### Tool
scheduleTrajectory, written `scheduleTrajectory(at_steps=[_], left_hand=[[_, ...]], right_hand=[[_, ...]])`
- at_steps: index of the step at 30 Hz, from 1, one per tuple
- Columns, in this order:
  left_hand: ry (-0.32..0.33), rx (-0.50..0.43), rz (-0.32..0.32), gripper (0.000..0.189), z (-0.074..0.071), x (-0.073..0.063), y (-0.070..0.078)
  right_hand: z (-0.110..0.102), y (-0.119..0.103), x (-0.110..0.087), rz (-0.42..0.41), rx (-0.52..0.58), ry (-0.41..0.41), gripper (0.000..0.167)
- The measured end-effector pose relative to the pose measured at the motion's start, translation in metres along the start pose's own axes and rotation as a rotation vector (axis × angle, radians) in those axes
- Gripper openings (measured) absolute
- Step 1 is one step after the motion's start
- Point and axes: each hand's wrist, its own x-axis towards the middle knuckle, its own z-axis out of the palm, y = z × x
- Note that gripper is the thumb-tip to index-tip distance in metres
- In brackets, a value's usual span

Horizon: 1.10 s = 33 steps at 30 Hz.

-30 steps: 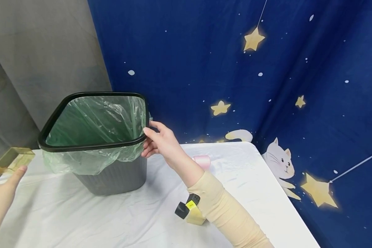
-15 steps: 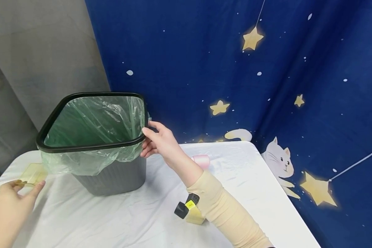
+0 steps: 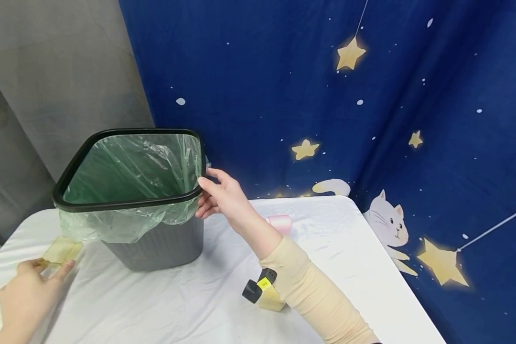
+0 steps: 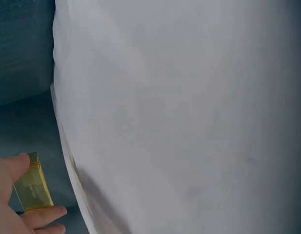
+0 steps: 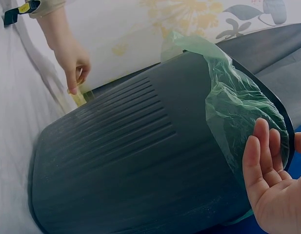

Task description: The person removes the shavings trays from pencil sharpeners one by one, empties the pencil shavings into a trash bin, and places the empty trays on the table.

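Observation:
My left hand [image 3: 32, 291] grips a see-through yellow rectangular block [image 3: 61, 252] between thumb and fingers, low over the table at the left of the trash bin. Faint lettering shows on the yellow block [image 4: 33, 190] in the left wrist view, too small to read. The grey trash bin [image 3: 155, 248] stands upright with a black rim and a green plastic bag [image 3: 112, 224] folded over it. At the bin's right corner my right hand [image 3: 223, 198] holds the rim, thumb on one side and fingers on the other. Those fingers [image 5: 260, 165] lie against the bag's outside fold.
A pink cylinder [image 3: 280, 223] lies on the white-covered table [image 3: 327, 248], partly behind my right forearm. The table's right edge runs down toward the front. Behind hang a grey curtain [image 3: 60, 71] and a blue starry curtain [image 3: 258, 95].
My left hand has come right and down, bringing the yellow block from the view's left edge to low over the table near the bin. My right hand stays at the rim.

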Motion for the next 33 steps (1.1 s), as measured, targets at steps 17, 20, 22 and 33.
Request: scheduleTrajectory(at_steps=[17,20,22,33], left_hand=[[-0.078,0.090,0.042,0.076,0.007,0.000,-0.013],[-0.087,0.098,0.053,0.076,0.006,0.001,-0.014],[-0.093,0.108,0.079,0.077,0.006,0.001,-0.014],[-0.191,0.131,0.055,0.085,0.007,0.005,-0.017]], right_hand=[[0.000,-0.001,0.000,0.004,0.003,0.008,0.053],[0.000,0.000,0.000,0.005,0.002,0.008,0.053],[0.000,0.000,0.000,0.005,0.002,0.008,0.053],[-0.001,0.000,0.000,-0.001,-0.003,0.000,0.051]])
